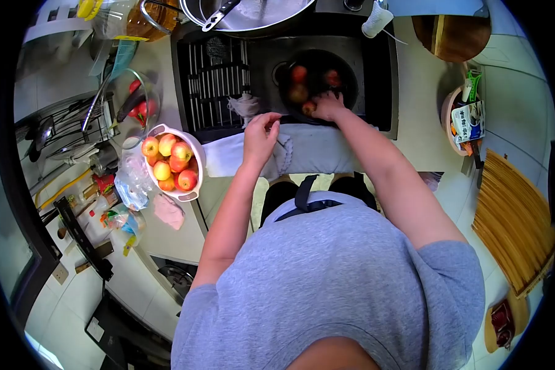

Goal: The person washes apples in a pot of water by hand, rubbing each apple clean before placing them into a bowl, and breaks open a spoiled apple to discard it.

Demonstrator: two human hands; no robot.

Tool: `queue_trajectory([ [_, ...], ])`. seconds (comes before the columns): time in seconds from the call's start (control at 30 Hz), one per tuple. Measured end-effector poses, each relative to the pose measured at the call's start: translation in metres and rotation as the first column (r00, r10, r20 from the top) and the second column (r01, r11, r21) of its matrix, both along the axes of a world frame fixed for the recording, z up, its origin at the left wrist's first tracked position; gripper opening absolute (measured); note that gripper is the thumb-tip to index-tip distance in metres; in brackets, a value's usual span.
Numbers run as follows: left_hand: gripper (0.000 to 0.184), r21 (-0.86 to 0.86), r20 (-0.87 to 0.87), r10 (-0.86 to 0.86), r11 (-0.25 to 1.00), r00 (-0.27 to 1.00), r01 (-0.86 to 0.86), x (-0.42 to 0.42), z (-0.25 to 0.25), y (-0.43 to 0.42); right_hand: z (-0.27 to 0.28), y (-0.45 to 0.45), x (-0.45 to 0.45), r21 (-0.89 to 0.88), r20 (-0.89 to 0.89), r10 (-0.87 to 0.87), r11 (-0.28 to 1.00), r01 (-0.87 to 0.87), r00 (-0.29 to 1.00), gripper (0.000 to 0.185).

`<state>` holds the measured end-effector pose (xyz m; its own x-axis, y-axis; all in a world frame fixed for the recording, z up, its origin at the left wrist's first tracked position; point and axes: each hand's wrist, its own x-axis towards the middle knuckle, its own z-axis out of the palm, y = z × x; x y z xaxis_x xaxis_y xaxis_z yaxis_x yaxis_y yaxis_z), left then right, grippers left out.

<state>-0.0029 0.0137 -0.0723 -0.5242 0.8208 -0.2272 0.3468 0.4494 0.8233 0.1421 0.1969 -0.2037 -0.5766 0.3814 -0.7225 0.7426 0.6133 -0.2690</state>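
reaching into a dark basin (317, 58), right hand (330, 106) apparently partly covers an apple (308, 109).

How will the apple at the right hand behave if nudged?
The apple by the right hand looks round, so it may roll. Its skin seems smooth, so perhaps slippery; I can't tell whether it's wet.

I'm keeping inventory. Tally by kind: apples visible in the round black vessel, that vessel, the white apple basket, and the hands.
Round black vessel: 1
Reddish round apples visible in it: 4
White oval plastic basket: 1
Bare left hand and right hand: 2
Total: 8
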Motion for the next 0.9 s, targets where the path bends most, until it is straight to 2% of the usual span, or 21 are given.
queue_trajectory([
  [0.03,0.018,0.003,-0.009,-0.008,1.000,1.000,0.008,-0.001,0.001,0.000,-0.005,0.001,-0.004,0.002,-0.010,-0.003,1.000,0.003,1.000,0.066],
  [0.1,0.018,0.003,-0.004,-0.008,1.000,1.000,0.008,-0.002,0.005,-0.001,-0.015,0.005,-0.011,-0.167,0.036,-0.164,0.972,0.168,0.986,0.074],
  [0.2,0.017,0.015,0.019,-0.015,1.000,1.000,0.015,0.001,0.005,-0.002,-0.014,-0.004,-0.015,-0.049,-0.007,-0.147,0.988,0.146,0.989,0.073],
  [0.23,0.016,0.010,0.037,-0.028,1.000,0.999,0.028,0.001,0.006,-0.002,-0.015,-0.013,-0.018,0.035,-0.092,-0.220,0.974,0.224,0.971,0.067],
  [0.33,0.016,0.022,0.061,-0.035,0.999,0.998,0.034,0.004,0.012,-0.003,-0.001,-0.011,-0.019,0.085,-0.036,-0.166,0.982,0.169,0.985,0.064],
  [0.4,0.017,0.031,0.093,-0.035,0.999,0.995,0.033,0.006,0.011,-0.002,0.022,-0.001,-0.009,0.017,-0.267,-0.283,0.954,0.298,0.921,0.063],
  [0.43,0.022,0.030,0.096,-0.010,1.000,0.995,0.008,0.006,0.004,-0.001,0.033,0.003,-0.005,0.029,-0.271,-0.278,0.955,0.297,0.922,0.063],
  [0.47,0.028,0.031,0.101,0.014,0.999,0.995,-0.017,0.006,-0.002,0.001,0.045,0.006,-0.002,-0.097,-0.478,-0.362,0.927,0.362,0.800,0.061],
  [0.5,0.028,0.047,0.102,0.015,0.999,0.995,-0.020,0.007,-0.006,0.009,0.059,0.009,0.002,-0.232,-0.645,-0.439,0.892,0.387,0.626,0.061],
  [0.57,0.046,-0.079,0.359,0.156,0.987,0.920,-0.137,0.014,-0.007,0.027,0.105,0.006,0.002,-0.213,-0.772,-0.367,0.918,0.333,0.519,0.062],
  [0.6,0.058,-0.073,0.524,0.181,0.983,0.832,-0.167,0.019,0.015,0.040,0.120,0.006,0.001,-0.271,-0.814,-0.375,0.921,0.279,0.445,0.061],
  [0.63,0.058,-0.055,0.526,0.173,0.984,0.833,-0.170,0.023,0.025,0.049,0.140,0.004,-0.001,-0.325,-0.847,-0.385,0.921,0.216,0.367,0.059],
  [0.67,0.058,0.044,0.615,0.120,0.982,0.780,-0.186,0.026,0.035,0.058,0.160,-0.002,-0.002,-0.411,-0.827,-0.448,0.894,0.179,0.340,0.056],
  [0.7,0.057,0.139,0.691,0.055,0.968,0.721,-0.207,0.026,0.037,0.066,0.171,-0.006,-0.003,-0.408,-0.863,-0.428,0.904,0.128,0.270,0.053],
  [0.73,0.057,0.229,0.460,0.041,0.960,0.887,-0.164,0.023,0.038,0.073,0.183,-0.008,-0.002,-0.540,-0.815,-0.538,0.840,0.057,0.215,0.053],
  [0.77,0.057,0.242,0.458,0.035,0.957,0.888,-0.162,0.023,0.040,0.072,0.195,-0.008,0.000,-0.655,-0.747,-0.643,0.755,-0.023,0.170,0.054],
  [0.83,0.056,0.365,0.282,-0.016,0.926,0.959,-0.092,0.024,0.078,0.072,0.218,-0.007,0.006,-0.851,-0.521,-0.847,0.525,0.007,0.107,0.055],
  [0.87,0.055,0.440,0.204,-0.025,0.896,0.979,-0.069,0.022,0.074,0.074,0.228,-0.006,0.009,-0.892,-0.439,-0.892,0.447,0.064,0.105,0.048],
  [0.9,0.055,0.447,0.200,-0.032,0.892,0.979,-0.062,0.025,0.077,0.074,0.239,-0.007,0.012,-0.889,-0.447,-0.889,0.454,0.063,0.098,0.048],
])
